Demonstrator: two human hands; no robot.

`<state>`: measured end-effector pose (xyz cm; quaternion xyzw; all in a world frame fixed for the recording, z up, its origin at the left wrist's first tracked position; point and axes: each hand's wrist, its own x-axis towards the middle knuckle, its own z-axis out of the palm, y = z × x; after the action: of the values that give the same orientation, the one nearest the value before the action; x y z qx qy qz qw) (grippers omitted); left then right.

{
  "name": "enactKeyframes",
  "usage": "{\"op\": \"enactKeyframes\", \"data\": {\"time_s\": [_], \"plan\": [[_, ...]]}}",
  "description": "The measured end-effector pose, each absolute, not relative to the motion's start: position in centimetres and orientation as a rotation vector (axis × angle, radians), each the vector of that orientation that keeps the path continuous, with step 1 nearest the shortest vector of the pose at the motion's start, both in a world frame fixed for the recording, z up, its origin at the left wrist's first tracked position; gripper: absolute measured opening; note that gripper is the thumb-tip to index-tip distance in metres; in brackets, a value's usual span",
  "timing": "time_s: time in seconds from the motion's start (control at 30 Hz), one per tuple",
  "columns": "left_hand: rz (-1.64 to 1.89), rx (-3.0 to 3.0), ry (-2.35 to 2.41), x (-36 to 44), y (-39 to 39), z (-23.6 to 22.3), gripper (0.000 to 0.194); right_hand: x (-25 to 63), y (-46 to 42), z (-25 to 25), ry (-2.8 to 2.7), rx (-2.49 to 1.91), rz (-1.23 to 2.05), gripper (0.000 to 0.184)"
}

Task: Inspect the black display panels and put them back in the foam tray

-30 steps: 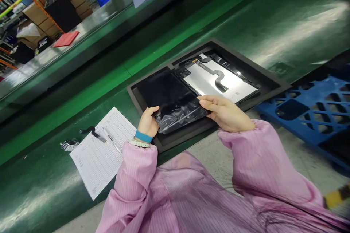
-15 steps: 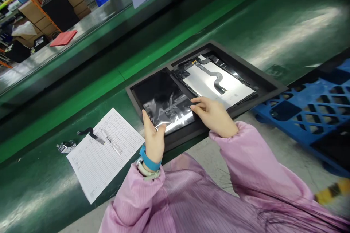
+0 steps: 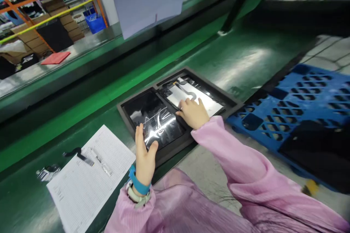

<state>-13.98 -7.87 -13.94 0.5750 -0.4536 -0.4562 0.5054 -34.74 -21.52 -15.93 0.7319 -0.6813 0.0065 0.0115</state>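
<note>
Green table (image 3: pixel 246 54) fills most of the view, glossy w/ glare, running off past a blurred hanging sheet at the top. Blue pallet (image 3: pixel 295 102) sits at my right on the floor, its near corner covered by something black I can't identify. On the table, right at the near edge, is the black tray (image 3: pixel 232 102) w/ two side-by-side pockets, prob. so each part stays put and within easy reach. Left pocket holds the dark panel (image 3: pixel 147 111) under a shiny crinkled film; right pocket holds the opened tablet back (image 3: pixel 210 106), silver plate and a dark ribbon cable showing.

Paper form (image 3: pixel 82 185) lies left of the tray, a pen-like thing and a small black strip on top, plus a blurry metal bit beside it, too smeared to name.

My left hand (image 3: pixel 144 156) rests flat on the panel's near edge, fingers spread and holding nothing, seemingly pressing the film down. My right hand (image 3: pixel 193 113) lies over the divider onto the tablet back, fingers loosely curled; the tips are hidden, so can't tell if they pinch anything. Pink sleeves cover both arms.
</note>
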Motion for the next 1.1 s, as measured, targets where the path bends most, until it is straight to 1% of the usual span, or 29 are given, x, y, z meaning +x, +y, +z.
{"op": "enactKeyframes", "data": {"time_s": [0.07,0.2,0.27,0.4,0.57,0.67,0.77,0.87,0.93,1.03,1.07,1.1], "plan": [[-1.112,1.350,-1.067,-13.6,-7.9,-13.5,0.068,-34.1,-21.4,-15.4,-2.062,2.228,-0.043,0.033],[-1.150,1.298,-0.989,-13.0,-7.7,-12.3,0.070,-33.7,-21.4,-13.9,-1.977,2.229,-0.128,0.026],[-1.169,1.279,-0.966,-12.8,-7.5,-11.9,0.068,-33.8,-21.9,-13.5,-1.984,2.247,-0.162,0.027],[-1.206,1.252,-0.940,-12.5,-7.1,-11.6,0.065,-33.2,-22.7,-14.1,-2.041,2.240,-0.204,0.036],[-1.212,1.232,-0.959,-12.1,-6.5,-11.6,0.060,-30.7,-22.0,-16.0,-2.094,2.192,-0.189,0.036],[-1.210,1.229,-0.959,-11.7,-6.0,-11.4,0.058,-29.9,-21.4,-16.1,-2.144,2.162,-0.129,0.032],[-1.221,1.224,-0.932,-11.2,-5.5,-11.1,0.057,-30.4,-21.5,-14.9,-2.177,2.126,0.009,0.024],[-1.235,1.206,-0.895,-10.7,-5.3,-11.0,0.055,-32.2,-22.0,-12.0,-2.215,2.017,0.244,0.019],[-1.249,1.192,-0.874,-10.2,-5.4,-11.1,0.053,-33.7,-22.4,-9.4,-2.235,1.944,0.435,0.022],[-1.248,1.169,-0.848,-9.2,-6.1,-11.3,0.051,-35.5,-22.2,-5.2,-2.216,1.915,0.742,0.020],[-1.230,1.157,-0.849,-8.7,-6.5,-11.2,0.052,-35.8,-21.8,-3.9,-2.196,1.903,0.869,0.021],[-1.202,1.145,-0.858,-8.3,-6.9,-11.1,0.054,-35.7,-21.3,-2.7,-2.163,1.895,1.066,0.023]]}}
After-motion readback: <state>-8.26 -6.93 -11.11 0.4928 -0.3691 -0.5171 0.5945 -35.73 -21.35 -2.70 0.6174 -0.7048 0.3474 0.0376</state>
